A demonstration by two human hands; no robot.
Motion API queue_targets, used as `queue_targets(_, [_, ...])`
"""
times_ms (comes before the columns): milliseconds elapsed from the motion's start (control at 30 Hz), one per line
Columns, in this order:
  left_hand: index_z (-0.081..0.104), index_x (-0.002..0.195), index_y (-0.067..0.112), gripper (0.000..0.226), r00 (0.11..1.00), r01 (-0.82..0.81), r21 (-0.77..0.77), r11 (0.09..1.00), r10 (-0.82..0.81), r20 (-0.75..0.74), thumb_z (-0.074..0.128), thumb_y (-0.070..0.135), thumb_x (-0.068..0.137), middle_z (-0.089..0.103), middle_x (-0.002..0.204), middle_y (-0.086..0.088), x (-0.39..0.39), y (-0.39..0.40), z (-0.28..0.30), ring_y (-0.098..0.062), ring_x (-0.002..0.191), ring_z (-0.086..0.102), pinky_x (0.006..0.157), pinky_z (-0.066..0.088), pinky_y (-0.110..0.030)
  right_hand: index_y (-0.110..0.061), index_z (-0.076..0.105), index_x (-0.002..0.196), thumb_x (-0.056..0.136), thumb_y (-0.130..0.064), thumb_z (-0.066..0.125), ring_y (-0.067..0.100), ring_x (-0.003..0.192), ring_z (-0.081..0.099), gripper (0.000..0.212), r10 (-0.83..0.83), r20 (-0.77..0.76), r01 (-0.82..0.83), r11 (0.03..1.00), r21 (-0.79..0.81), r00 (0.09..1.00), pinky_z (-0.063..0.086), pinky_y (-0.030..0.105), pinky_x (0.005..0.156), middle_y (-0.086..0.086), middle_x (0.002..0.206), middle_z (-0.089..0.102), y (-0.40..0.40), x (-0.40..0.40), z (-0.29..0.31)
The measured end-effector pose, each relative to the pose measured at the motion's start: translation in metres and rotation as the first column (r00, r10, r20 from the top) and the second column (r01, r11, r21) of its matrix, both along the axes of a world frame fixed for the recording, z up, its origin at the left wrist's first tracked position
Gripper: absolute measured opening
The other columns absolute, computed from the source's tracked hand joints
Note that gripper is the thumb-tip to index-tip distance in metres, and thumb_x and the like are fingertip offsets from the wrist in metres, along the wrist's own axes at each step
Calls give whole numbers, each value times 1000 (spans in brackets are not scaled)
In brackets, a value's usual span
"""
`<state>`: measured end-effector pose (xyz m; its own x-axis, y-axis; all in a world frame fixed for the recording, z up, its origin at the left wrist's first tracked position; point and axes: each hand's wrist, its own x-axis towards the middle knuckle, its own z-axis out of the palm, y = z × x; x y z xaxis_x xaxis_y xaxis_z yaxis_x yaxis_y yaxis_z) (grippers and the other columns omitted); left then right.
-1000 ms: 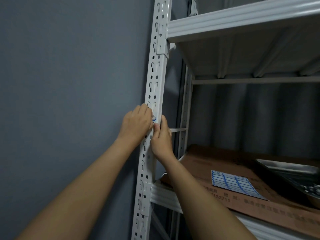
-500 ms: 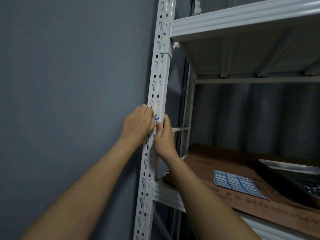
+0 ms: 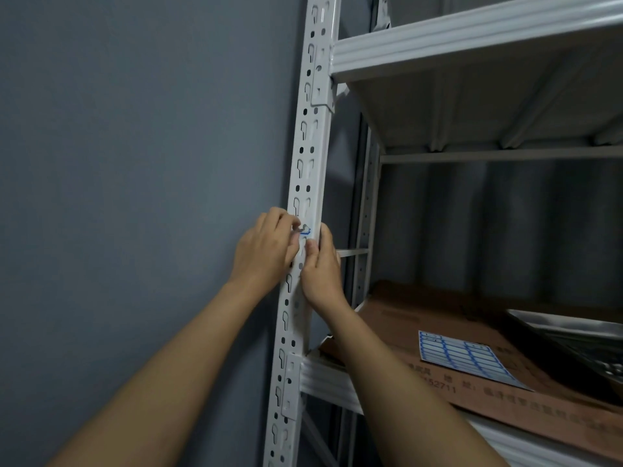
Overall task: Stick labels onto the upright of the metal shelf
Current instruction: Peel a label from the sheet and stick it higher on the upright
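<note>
Your left hand [image 3: 264, 249] is up against the white upright [image 3: 305, 183] of the metal shelf, fingers curled in, with the fingertips pinching or pressing the left end of a small blue-edged label [image 3: 306, 230] against the post's front face; whether they pinch it or merely press it, you cannot tell from this angle. Your right hand [image 3: 322, 267] wraps the right edge of the same upright just below the label, thumb lying flat along the front face with its tip right under the label, the other fingers curled round the side of the post. The two hands nearly touch across the upright. The label sits about midway between the upper shelf [image 3: 472, 38] and the lower shelf [image 3: 333, 382], over the slotted holes, and its exposed part looks a little lifted or wrinkled.

On the lower shelf lies a flat brown cardboard sheet [image 3: 438, 315], and on it, well apart from your hands, a sheet of blue-framed labels [image 3: 468, 360]. A dark metal tray [image 3: 573, 335] sits at the far right of that shelf. A grey wall [image 3: 135, 163] fills the left side.
</note>
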<state>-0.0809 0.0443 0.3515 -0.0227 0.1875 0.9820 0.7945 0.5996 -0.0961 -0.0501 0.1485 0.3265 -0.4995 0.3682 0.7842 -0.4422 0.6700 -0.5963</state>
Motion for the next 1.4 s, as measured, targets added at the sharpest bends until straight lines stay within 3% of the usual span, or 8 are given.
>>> queue_targets(300, [60, 93, 7, 15, 995, 25, 25, 999, -27, 96, 54, 20, 93, 55, 95, -7, 4, 6, 1, -22, 82, 55, 56, 34, -29, -20, 29, 147, 104, -29, 31, 23, 131, 38, 44, 8, 5, -8, 1000, 9, 1000, 33, 38, 108, 7, 143, 45, 0, 4, 0])
queue_targets(700, [56, 96, 6, 15, 990, 24, -40, 999, -19, 141, 47, 19, 97, 52, 100, -8, 5, 5, 3, -22, 84, 52, 59, 34, -29, -21, 31, 145, 103, -31, 32, 26, 128, 41, 43, 10, -3, -10, 1000, -8, 1000, 37, 47, 106, 7, 140, 47, -2, 3, 0])
queue_targets(1067, [52, 96, 7, 11, 985, 3, -55, 999, 6, 175, 45, 16, 98, 49, 100, -7, 5, 8, 2, -22, 85, 47, 61, 30, -29, -21, 27, 148, 104, -26, 32, 21, 131, 34, 44, 18, 19, -18, 1000, 11, 1000, 29, 30, 105, 5, 144, 43, 0, 7, 1])
queue_targets(1400, [51, 97, 6, 9, 979, 30, -43, 999, -20, 202, 46, 14, 97, 49, 100, -8, 10, 8, 0, -22, 87, 47, 64, 30, -28, -23, 30, 146, 104, -27, 31, 20, 130, 36, 42, 29, 19, -29, 1000, 0, 999, 32, 30, 103, 4, 140, 46, 0, 6, 0])
